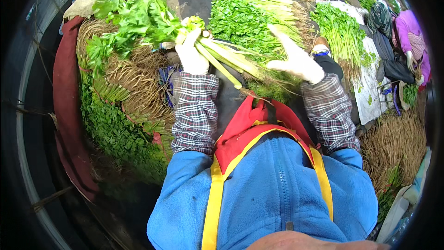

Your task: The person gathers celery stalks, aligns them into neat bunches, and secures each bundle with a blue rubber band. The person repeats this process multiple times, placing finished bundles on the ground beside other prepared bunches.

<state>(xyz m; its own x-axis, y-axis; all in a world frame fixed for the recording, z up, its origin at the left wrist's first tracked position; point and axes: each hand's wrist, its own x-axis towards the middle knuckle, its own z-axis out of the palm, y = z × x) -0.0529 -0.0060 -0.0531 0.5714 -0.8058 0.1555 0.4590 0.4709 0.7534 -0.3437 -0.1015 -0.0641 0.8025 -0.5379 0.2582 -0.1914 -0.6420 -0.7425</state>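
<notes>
My left hand (192,50), in a white glove, is closed around the stalks of a bunch of celery (227,55). The bunch lies slantwise, with its leaves at the upper left and its thin roots towards the lower right. To the right of the stalks is my right hand (296,55), also gloved in white, with thumb and fingers apart and nothing in its grasp. Loose greens (272,85) lie beneath, between my hands. Beyond my hands, a wide row of leafy celery (239,17) is laid out with its roots to the right.
Root-ended bundles (138,80) are heaped at my left beside a dark red cloth (66,76). Blue ties (166,83) lie near my left sleeve. More celery (341,34) rests on white sheeting (369,93) at the right. A co-worker in purple (411,31) handles roots at the far right.
</notes>
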